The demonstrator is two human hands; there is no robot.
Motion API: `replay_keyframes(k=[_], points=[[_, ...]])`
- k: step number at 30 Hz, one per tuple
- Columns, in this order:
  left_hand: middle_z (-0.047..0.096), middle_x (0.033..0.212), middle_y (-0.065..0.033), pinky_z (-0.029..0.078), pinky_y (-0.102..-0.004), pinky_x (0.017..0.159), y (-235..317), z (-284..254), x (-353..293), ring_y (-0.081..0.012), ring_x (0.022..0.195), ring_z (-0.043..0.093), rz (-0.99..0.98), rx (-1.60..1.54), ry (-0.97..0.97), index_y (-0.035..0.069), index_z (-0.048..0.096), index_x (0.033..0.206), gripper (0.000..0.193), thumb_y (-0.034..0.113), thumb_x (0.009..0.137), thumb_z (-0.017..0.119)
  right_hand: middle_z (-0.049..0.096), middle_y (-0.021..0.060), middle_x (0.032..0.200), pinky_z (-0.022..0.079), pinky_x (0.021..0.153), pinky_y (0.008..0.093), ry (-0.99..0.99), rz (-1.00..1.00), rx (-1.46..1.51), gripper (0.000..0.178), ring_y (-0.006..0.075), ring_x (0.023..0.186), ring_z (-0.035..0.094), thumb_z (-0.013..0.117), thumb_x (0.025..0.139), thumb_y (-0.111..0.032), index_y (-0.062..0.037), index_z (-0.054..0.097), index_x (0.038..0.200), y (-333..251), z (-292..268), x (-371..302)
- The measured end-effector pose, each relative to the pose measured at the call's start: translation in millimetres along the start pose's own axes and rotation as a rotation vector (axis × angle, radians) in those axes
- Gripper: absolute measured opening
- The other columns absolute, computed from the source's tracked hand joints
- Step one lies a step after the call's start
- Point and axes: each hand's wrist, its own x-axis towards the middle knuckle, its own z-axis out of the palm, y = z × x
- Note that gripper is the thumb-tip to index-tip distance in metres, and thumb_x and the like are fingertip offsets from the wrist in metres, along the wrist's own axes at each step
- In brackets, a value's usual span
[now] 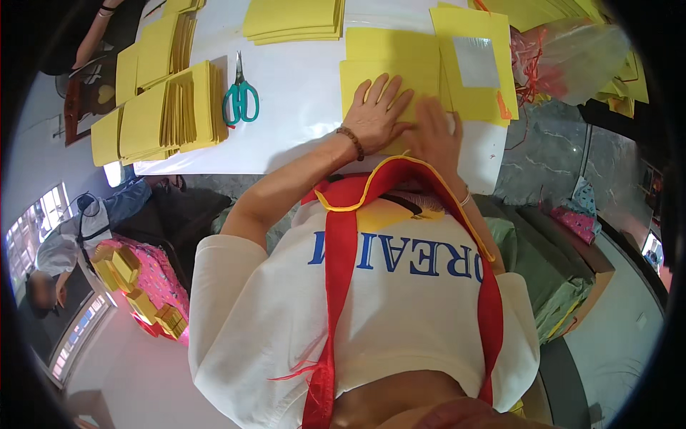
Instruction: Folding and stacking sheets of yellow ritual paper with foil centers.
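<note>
My left hand, with a beaded bracelet at the wrist, lies flat with fingers spread on a yellow paper piece. This piece looks folded or layered, with one edge running across above my fingertips. Close beside it on the right, my right hand is blurred by motion. Its fingers look stretched out over the paper's lower right part, and I see nothing held in them. Another yellow paper piece with a pale rectangular patch and an orange mark lies just right of the hands, partly against the first.
Teal-handled scissors lie left on the white tabletop. Stacks of folded yellow paper fill the table's left side, and another stack lies at the far edge. A clear plastic bag with red ties sits right. Another person's arm shows far left.
</note>
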Motion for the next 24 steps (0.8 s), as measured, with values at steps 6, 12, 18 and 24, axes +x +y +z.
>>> replay_keyframes(k=[6,12,18,24], points=[[0.040,0.131,-0.0168,0.031,-0.0480,0.095,-9,-9,-3,-0.0335,0.120,0.037,0.104,-0.114,0.042,0.006,0.043,0.128,0.060,0.034,0.078,0.062,0.037,0.0075,0.140,0.012,0.104,0.0590,-0.145,-0.180,-0.171,0.060,0.0223,0.132,0.030,0.046,0.087,-0.045,-0.0074,0.039,0.134,7,18,-20],[0.047,0.122,-0.0183,0.040,-0.0410,0.082,2,-10,-3,-0.0302,0.102,0.047,0.218,0.255,-0.077,0.002,0.048,0.122,0.048,0.022,0.079,0.055,0.041,0.0101,0.137,0.019,0.105,0.0492,-0.198,-0.051,0.237,0.049,0.0250,0.129,0.035,0.046,0.089,-0.032,-0.0078,0.043,0.132,17,3,-12],[0.052,0.114,-0.0163,0.044,-0.0367,0.077,-6,-11,3,-0.0254,0.098,0.051,0.224,0.197,0.020,-0.002,0.048,0.119,0.050,0.019,0.074,0.055,0.044,0.0156,0.133,0.023,0.105,0.0431,-0.026,0.082,0.518,0.042,0.0305,0.125,0.038,0.048,0.089,-0.017,-0.0037,0.044,0.129,9,-9,-12],[0.059,0.094,-0.0145,0.048,-0.0396,0.075,-23,-68,18,-0.0295,0.086,0.057,0.034,-0.299,-0.014,0.004,0.054,0.115,0.044,0.007,0.071,0.057,0.034,0.0188,0.140,0.020,0.106,0.0475,0.195,-0.050,0.357,0.049,0.0341,0.130,0.030,0.050,0.088,-0.020,-0.0032,0.039,0.132,11,19,-26]])
